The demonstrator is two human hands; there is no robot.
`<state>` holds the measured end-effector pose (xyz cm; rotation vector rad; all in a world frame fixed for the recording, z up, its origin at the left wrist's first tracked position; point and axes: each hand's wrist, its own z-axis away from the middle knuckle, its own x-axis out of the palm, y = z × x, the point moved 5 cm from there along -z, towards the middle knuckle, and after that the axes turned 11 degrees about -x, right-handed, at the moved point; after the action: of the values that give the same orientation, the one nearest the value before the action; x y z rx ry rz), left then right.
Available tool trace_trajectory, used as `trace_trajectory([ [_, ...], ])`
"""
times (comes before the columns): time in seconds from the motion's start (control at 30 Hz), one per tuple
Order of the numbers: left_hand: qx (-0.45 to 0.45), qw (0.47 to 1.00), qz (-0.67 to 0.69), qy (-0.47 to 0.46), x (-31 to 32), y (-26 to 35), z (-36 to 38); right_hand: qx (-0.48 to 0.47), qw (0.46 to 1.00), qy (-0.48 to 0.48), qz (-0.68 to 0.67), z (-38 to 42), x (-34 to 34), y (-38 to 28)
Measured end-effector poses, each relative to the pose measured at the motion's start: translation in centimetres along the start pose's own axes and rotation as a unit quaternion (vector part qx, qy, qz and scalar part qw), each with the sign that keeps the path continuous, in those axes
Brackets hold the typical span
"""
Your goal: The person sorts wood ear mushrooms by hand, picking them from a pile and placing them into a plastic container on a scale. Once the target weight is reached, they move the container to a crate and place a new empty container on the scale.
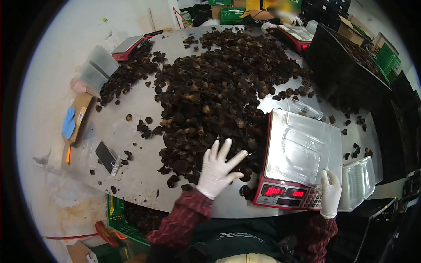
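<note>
My left hand (219, 168), in a white glove, reaches over the near edge of a big heap of dark brown pieces (210, 92) that look like mushrooms. Its fingers are spread, with nothing held in them. On the red scale (280, 193) lies an opened clear plastic clamshell box (300, 151), with nothing visible inside. My right hand (330, 193), gloved too, pinches the near right corner of this box. The scale's display shows red digits. More clear boxes (357, 182) are stacked right of the scale, beside my right hand.
A black crate (344, 65) of dark pieces stands at the right. Another scale (129, 46) and clear tubs (96, 65) are far left. A phone (105, 157) lies on the metal table (140, 184). Across the table, a gloved person is near a third scale (296, 35).
</note>
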<state>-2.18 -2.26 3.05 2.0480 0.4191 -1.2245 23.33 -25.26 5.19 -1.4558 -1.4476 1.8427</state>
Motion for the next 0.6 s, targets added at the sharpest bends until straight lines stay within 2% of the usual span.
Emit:
trace_trajectory([
  [0.03,0.009,0.998,-0.07,0.0,1.0,0.7,0.4,-0.002,1.0,-0.001,-0.004,0.2,0.1,0.1],
  [0.07,0.0,0.997,-0.062,-0.037,3.3,0.1,0.9,-0.005,1.0,0.0,-0.009,0.3,0.0,0.2],
  [0.2,0.005,0.997,-0.071,-0.025,6.2,-1.4,2.9,-0.008,0.999,-0.003,-0.031,0.5,-0.1,0.1],
  [0.27,-0.005,1.0,0.013,-0.008,5.7,-2.3,2.8,-0.005,0.999,-0.008,-0.04,0.5,0.1,0.1],
  [0.3,-0.006,1.0,0.011,-0.006,5.7,-2.5,2.6,0.001,0.999,-0.006,-0.04,0.7,0.3,-0.1],
  [0.33,-0.081,0.986,0.14,0.052,4.8,-3.5,2.3,0.005,0.999,-0.007,-0.042,0.7,0.6,-0.3],
  [0.37,-0.15,0.946,0.266,0.109,4.2,-4.6,2.0,0.001,0.999,-0.01,-0.046,0.6,0.8,-0.4],
  [0.4,-0.194,0.914,0.34,0.109,3.2,-4.4,1.1,0.011,0.998,-0.01,-0.062,0.6,1.0,-0.5],
  [0.5,-0.146,0.9,0.394,0.113,-0.8,-0.9,-2.0,0.031,0.995,-0.05,-0.08,0.7,1.4,-1.0],
  [0.6,0.04,0.923,0.372,0.087,-3.7,6.1,-5.2,0.015,0.993,-0.056,-0.102,0.9,2.4,-1.2],
])
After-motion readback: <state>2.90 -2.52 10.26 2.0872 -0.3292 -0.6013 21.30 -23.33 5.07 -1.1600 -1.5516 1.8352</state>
